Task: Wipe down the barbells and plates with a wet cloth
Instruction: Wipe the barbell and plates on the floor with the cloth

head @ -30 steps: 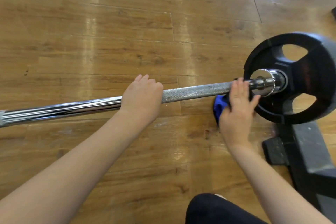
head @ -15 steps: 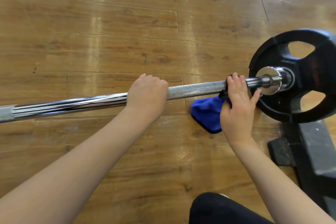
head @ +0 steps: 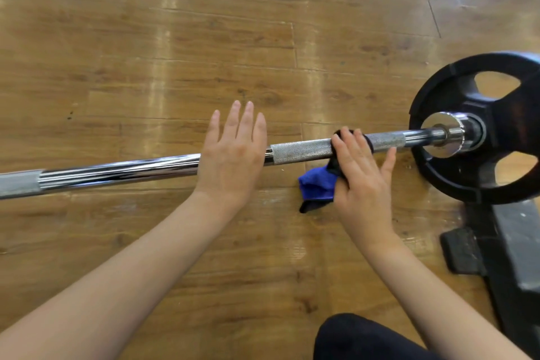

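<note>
Mid-wipe on barbell [head: 301, 151], raised above floor [head: 146, 38]. Right hand [head: 362, 181] clamps blue cloth [head: 317, 184] round knurled section; left hand [head: 232, 155] flat, fingers straight. Smooth shaft, plate [head: 502, 102] likely pending.

The floor [head: 181, 38] is glossy brown wood-look planking with long seams and pale streaks of reflected light running across it. At the right edge a black stand [head: 508, 257] rests on the boards, a small black foot jutting from its left side. A few dark specks dot the planks at far left.
</note>
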The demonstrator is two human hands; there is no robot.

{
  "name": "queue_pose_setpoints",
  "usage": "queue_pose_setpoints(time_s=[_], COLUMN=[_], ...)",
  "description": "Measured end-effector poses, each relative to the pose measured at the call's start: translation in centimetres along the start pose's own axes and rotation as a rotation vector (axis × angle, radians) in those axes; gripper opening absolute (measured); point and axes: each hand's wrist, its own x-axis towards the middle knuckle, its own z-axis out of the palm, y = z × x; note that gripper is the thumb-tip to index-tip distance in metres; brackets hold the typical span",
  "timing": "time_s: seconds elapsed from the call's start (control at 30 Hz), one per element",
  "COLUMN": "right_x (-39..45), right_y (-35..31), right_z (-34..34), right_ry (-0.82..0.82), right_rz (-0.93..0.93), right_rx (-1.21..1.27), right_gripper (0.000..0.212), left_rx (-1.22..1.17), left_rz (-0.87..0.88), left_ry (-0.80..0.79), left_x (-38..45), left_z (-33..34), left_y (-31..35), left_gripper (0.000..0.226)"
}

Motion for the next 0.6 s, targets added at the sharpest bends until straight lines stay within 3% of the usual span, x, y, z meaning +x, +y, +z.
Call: queue_pose_setpoints(time_s=[0.2, 0.3, 0.4, 0.5, 0.6], right_x=[0.1, 0.4, 0.9, 0.3, 0.0], right_y=[-1.1, -0.9, -2.8, -5.7, -4.4], right_z=[0.5, 0.5, 1.0, 2.0, 2.1], right_ry=[-0.006, 0.000, 0.011, -0.028, -0.022], right_rz=[0.059, 0.061, -0.004, -0.183, -0.263], right_rx=[0.059, 0.038, 0.078, 0.141, 0.106], right_gripper=[0.057, 0.057, 0.057, 0.057, 0.057], left_rx=[-0.127, -0.150, -0.148, -0.158, -0.134], left_rz=[-0.045, -0.043, -0.030, -0.038, -0.031], left_ry=[-0.343, -0.425, -0.457, -0.423, -0.344], left_x=[1.2, 2.0, 2.3, 1.9, 1.5], left_z=[-1.8, -2.3, -2.5, -2.1, -2.0], left_y=[0.0, -0.5, -0.7, -0.4, -0.2], left_gripper=[0.039, 0.032, 0.020, 0.033, 0.037])
